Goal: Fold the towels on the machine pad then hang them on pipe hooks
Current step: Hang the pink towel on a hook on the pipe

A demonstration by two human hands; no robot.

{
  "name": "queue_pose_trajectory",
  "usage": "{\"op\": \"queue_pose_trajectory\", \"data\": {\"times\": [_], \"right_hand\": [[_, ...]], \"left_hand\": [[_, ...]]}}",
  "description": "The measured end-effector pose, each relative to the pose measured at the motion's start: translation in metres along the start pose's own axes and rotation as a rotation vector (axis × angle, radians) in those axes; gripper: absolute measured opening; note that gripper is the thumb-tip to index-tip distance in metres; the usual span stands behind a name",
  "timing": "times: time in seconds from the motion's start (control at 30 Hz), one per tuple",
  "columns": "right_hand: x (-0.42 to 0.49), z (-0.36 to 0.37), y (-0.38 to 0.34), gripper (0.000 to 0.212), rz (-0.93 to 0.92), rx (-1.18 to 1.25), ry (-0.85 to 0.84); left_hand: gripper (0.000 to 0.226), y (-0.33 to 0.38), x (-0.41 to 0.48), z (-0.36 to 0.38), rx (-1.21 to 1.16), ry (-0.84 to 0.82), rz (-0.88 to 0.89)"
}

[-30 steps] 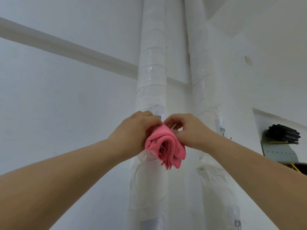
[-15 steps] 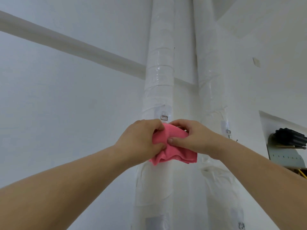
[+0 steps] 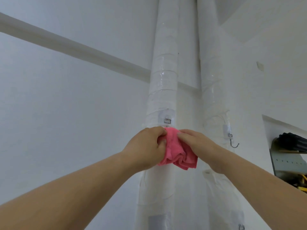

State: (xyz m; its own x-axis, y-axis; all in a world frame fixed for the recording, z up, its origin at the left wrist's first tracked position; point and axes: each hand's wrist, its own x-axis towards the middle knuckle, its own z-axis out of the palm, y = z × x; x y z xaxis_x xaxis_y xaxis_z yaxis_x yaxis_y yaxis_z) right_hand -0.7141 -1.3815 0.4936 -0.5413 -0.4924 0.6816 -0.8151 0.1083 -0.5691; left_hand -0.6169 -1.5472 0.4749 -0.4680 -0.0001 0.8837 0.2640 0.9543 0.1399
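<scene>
Left hand (image 3: 146,146) and right hand (image 3: 197,145) pinch the pink towel (image 3: 176,155) against the pipe hook (image 3: 167,120) (tip hidden). Likely seating it.

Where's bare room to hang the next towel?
Free: the adhesive metal hook on the right white wrapped pipe, bare wall right of it. Crowded: left white wrapped pipe, where left hand and right hand grip the pink towel.

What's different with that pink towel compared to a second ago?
The pink towel, a narrow drooping bundle a second ago, is now bunched wider against the left pipe, right under its hook mount. The left hand and right hand shifted their grips. Both still hold it; the right pipe's hook stays bare.
</scene>
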Motion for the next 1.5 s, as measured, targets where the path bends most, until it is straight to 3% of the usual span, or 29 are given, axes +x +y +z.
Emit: {"op": "queue_pose_trajectory", "data": {"times": [0.23,0.33,0.47,0.63,0.77,0.83,0.93,1.07,1.33,1.5], "right_hand": [[0.002,-0.007,-0.015,0.019,-0.079,-0.285,0.181],[0.003,-0.003,-0.018,0.034,-0.201,-0.457,0.212],[0.003,0.003,-0.021,0.039,-0.191,-0.403,0.091],[0.005,0.004,-0.021,0.038,-0.138,-0.336,0.102],[-0.001,-0.001,-0.022,0.032,-0.028,-0.147,0.097],[-0.002,-0.007,-0.023,0.03,-0.014,-0.189,0.097],[-0.002,-0.012,-0.027,0.027,-0.096,-0.355,0.151],[-0.007,-0.015,-0.039,0.024,-0.176,-0.483,0.261],[-0.068,0.015,-0.061,0.013,-0.32,-0.52,0.374],[-0.133,0.055,-0.032,0.008,-0.201,-0.382,0.327]], "left_hand": [[0.031,0.018,-0.002,-0.019,-0.056,0.008,-0.049],[0.036,0.025,-0.006,-0.022,-0.019,-0.067,-0.035],[0.05,0.027,-0.01,-0.021,0.032,-0.191,-0.035],[0.055,0.016,-0.015,-0.015,-0.087,-0.263,-0.114],[0.056,0.013,-0.016,-0.016,-0.173,-0.215,-0.114],[0.048,0.019,-0.016,-0.021,-0.122,-0.142,-0.063],[0.036,0.023,-0.013,-0.028,-0.05,-0.036,-0.056],[0.043,0.024,-0.009,-0.036,-0.012,-0.004,-0.105],[0.022,0.021,-0.057,-0.05,-0.086,0.161,-0.037],[0.016,0.022,-0.129,-0.03,-0.265,0.039,-0.103]]}}
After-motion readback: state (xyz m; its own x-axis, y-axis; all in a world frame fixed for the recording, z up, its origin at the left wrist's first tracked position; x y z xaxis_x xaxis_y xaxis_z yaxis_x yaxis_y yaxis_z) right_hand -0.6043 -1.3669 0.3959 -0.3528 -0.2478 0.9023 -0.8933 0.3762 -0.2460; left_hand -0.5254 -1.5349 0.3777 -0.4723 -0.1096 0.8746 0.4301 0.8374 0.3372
